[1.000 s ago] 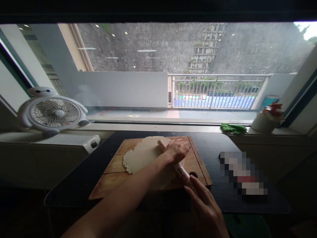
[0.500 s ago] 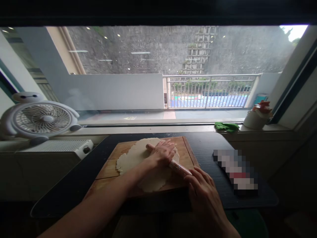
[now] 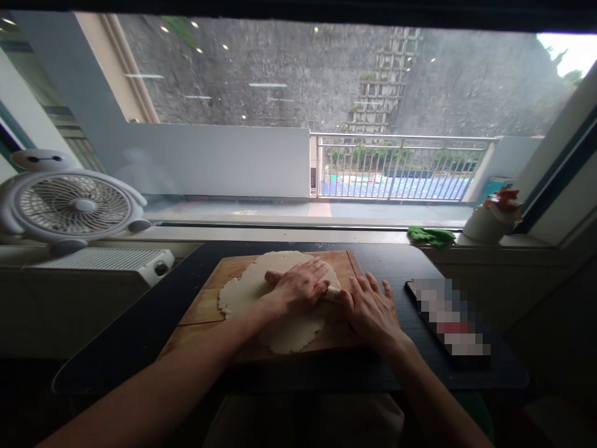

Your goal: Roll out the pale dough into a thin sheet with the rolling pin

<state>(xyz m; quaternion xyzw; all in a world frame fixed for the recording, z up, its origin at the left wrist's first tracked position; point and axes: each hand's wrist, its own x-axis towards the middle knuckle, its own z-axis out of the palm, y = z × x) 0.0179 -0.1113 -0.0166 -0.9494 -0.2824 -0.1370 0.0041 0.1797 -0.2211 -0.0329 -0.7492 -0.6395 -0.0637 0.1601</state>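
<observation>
A wooden rolling pin (image 3: 273, 276) lies slantwise across a broad, thin sheet of dough (image 3: 254, 291) with ragged edges. The dough is spread over a wooden cutting board (image 3: 201, 303). On top of the pin's middle rests my left hand (image 3: 302, 281), palm down, its fingers stretched out and covering part of the pin. My right hand (image 3: 370, 308) is at the pin's near right end, its fingers extended and spread apart, its palm hiding the tip of the pin.
The board sits on a dark table (image 3: 125, 339). A pixelated, elongated object (image 3: 448, 320) lies at the right. Along the sill are a green cloth (image 3: 431, 236), a white pot (image 3: 487, 224) and a fan (image 3: 77, 205). A white heater (image 3: 116, 267) stands left, below the window.
My right hand has moved forward with its end of the rolling pin, and its fingers have straightened and spread. The pin now lies less steeply slanted. The camera view has shifted slightly.
</observation>
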